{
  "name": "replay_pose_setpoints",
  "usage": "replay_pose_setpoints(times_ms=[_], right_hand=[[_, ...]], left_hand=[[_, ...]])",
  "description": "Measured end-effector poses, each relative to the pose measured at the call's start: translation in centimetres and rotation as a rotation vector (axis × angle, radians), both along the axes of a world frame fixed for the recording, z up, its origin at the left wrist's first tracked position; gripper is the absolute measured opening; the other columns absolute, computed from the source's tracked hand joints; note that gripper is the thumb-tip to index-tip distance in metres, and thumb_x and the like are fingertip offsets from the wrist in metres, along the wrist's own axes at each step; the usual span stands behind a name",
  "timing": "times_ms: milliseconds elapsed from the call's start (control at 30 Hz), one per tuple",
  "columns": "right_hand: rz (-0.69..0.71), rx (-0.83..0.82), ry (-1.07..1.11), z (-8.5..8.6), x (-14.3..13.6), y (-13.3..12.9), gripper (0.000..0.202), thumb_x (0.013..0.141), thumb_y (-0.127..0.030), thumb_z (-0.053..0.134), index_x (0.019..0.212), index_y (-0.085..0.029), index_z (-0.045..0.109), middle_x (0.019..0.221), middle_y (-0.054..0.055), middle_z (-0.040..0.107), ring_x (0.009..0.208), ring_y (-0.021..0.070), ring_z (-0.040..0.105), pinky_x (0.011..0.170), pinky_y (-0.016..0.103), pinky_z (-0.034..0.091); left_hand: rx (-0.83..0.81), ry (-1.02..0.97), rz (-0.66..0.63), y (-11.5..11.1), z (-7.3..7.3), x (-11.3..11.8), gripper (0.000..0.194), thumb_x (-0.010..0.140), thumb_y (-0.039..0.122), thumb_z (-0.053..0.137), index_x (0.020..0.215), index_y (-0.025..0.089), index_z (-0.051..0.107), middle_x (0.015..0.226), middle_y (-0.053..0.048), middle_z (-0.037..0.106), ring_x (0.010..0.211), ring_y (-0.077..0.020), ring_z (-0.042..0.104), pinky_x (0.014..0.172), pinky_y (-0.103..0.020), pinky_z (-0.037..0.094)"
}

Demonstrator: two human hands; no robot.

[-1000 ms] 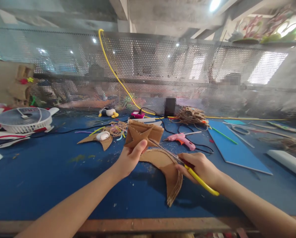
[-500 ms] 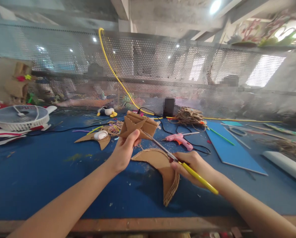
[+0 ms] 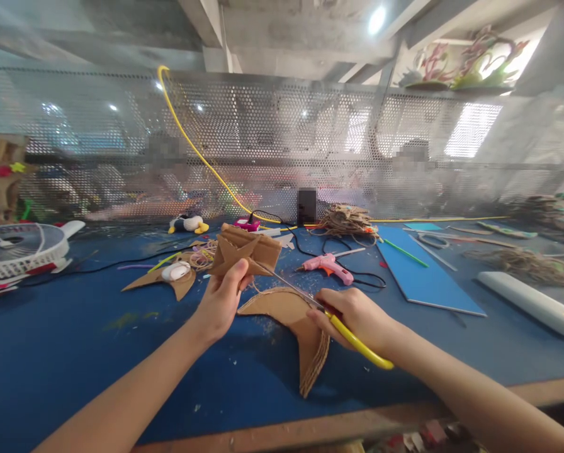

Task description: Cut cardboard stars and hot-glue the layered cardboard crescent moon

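Note:
My left hand (image 3: 225, 299) grips a piece of cardboard (image 3: 258, 248) with a cardboard star shape (image 3: 235, 253) lying against its face, the thumb pressed on the star's lower part. In my right hand (image 3: 350, 314) is a pair of scissors (image 3: 360, 345) with yellow handles, the fingers closed around them. The blades point up and left, their tips at the lower right edge of the cardboard. Below them, a crescent-shaped cardboard piece (image 3: 286, 314) with a layered edge lies on the blue table. A pink glue gun (image 3: 328, 267) rests just beyond my right hand.
A blue board (image 3: 421, 280) with a green stick lies at the right, near a long white object (image 3: 530, 302). A white basket-like fan cover (image 3: 22, 251) stands at the left. Another cut cardboard piece (image 3: 184, 286) and a twine bundle (image 3: 348, 221) lie farther back, before a perforated metal screen (image 3: 272, 138).
The view has turned slightly right, so most things appear farther left. Both hands still hold the cardboard and the scissors, whose handles now look closer together.

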State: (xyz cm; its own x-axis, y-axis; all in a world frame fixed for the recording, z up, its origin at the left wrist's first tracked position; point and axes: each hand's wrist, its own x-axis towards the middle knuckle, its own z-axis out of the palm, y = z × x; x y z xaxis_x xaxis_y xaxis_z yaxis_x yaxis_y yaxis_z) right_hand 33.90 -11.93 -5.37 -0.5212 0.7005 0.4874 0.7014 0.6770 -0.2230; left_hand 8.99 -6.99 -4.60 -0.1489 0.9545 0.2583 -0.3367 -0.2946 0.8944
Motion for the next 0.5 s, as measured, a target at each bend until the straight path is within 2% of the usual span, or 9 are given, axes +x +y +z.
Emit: replay_pose_setpoints(times_ms=[133,300,400,500], right_hand=[[-0.075,0.244,-0.102,-0.7,0.1,0.6,0.028,0.101,-0.038,0.049,0.088,-0.017,0.063,0.06,0.001,0.064,0.05,0.0143,0.054,0.052,0.028,0.028],[-0.24,0.481,-0.25,-0.9,0.4,0.8,0.034,0.102,-0.04,0.045,0.083,-0.018,0.063,0.063,0.003,0.065,0.05,0.0163,0.058,0.051,0.03,0.025],[-0.229,0.454,-0.253,-0.9,0.6,0.7,0.035,0.101,-0.046,0.048,0.085,-0.018,0.062,0.063,0.003,0.064,0.051,0.0176,0.059,0.052,0.03,0.028],[-0.14,0.275,-0.186,-0.9,0.7,0.7,0.044,0.094,-0.061,0.054,0.095,-0.017,0.062,0.071,0.004,0.066,0.057,0.0199,0.062,0.054,0.03,0.036]], left_hand=[[0.018,0.066,-0.047,-0.1,-0.9,0.0,0.029,0.078,0.045,0.076,0.08,0.019,0.065,0.072,0.003,0.057,0.059,-0.0084,0.043,0.056,-0.021,0.041],[0.06,0.119,-0.042,-0.5,-1.7,0.1,0.031,0.084,0.047,0.071,0.075,0.02,0.061,0.065,0.004,0.049,0.058,-0.0094,0.041,0.057,-0.022,0.039],[0.092,0.183,-0.049,-0.6,-2.0,-0.2,0.037,0.086,0.048,0.069,0.067,0.019,0.057,0.061,0.004,0.048,0.059,-0.01,0.043,0.057,-0.022,0.038],[0.103,0.233,-0.011,-0.3,-2.3,-0.8,0.038,0.086,0.049,0.069,0.065,0.019,0.057,0.062,0.002,0.052,0.059,-0.0107,0.044,0.059,-0.023,0.04]])
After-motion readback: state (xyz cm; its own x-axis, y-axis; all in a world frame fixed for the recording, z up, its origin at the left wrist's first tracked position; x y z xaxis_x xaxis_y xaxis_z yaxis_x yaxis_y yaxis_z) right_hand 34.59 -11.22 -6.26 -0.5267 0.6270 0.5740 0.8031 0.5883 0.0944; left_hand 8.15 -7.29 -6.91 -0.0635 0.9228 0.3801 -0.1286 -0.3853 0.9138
